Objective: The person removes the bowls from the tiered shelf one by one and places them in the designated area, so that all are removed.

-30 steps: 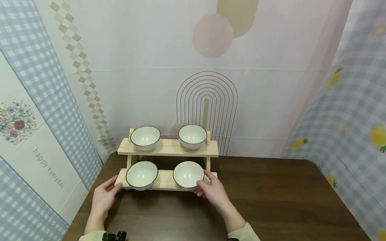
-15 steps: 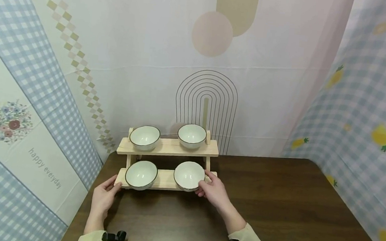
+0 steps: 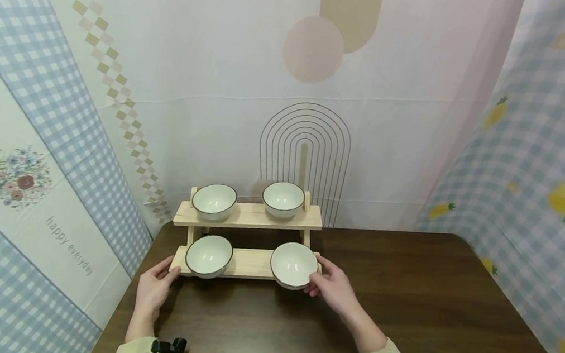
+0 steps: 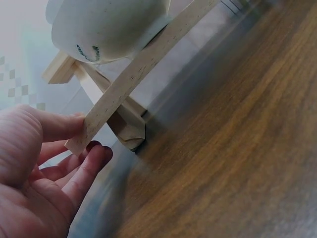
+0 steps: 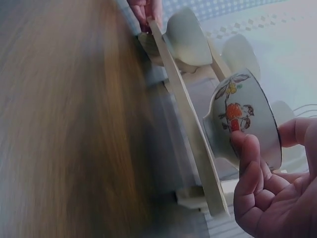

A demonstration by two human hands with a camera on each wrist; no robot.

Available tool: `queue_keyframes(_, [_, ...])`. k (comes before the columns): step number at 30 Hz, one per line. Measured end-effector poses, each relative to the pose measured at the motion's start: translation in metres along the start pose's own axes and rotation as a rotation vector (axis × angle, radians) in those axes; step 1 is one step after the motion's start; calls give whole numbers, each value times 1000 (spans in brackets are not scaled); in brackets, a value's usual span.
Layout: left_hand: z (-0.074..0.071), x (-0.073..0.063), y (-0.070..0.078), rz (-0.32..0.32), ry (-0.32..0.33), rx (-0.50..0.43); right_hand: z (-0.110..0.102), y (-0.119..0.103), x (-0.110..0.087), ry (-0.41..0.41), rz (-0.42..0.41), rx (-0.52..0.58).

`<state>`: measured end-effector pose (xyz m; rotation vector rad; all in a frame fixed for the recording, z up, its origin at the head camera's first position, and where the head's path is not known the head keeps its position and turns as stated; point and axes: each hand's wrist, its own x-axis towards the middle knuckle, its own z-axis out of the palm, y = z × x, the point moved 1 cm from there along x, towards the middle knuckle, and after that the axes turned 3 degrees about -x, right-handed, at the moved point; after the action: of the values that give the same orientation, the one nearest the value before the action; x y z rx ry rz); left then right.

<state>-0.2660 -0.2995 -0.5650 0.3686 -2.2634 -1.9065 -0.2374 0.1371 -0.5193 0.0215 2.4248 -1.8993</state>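
A two-tier light wooden rack (image 3: 251, 263) bears white bowls with dark rims. My left hand (image 3: 151, 288) pinches the left end of its lower shelf, thumb on top and fingers beneath in the left wrist view. At the lower shelf's right end, my right hand (image 3: 337, 291) holds a bowl (image 3: 294, 263) by its right side, thumb at the rim and fingers against the outer wall. A painted bird and leaves (image 5: 235, 111) show on this bowl in the right wrist view, its foot close over the shelf. Another bowl (image 3: 209, 255) sits on the lower shelf's left part.
Two more bowls stand on the upper shelf, one on the left (image 3: 215, 201) and one on the right (image 3: 283, 199). The rack stands on a dark brown wooden table (image 3: 403, 299) against a patterned cloth backdrop (image 3: 212, 52). Checked cloth (image 3: 529, 181) hangs at the right.
My right hand has moved the lower right bowl to the right and slightly nearer, to the shelf's end. My left hand keeps its grip on the rack, and the other bowls stay put.
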Motion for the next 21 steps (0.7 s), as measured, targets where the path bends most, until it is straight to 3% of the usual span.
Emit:
queue_keyframes(9, [-1, 3, -3, 3, -9, 16, -48, 9, -15, -29, -5, -55])
queue_keyframes(21, [0, 2, -3, 10, -1, 51, -108, 31, -18, -45, 1, -115])
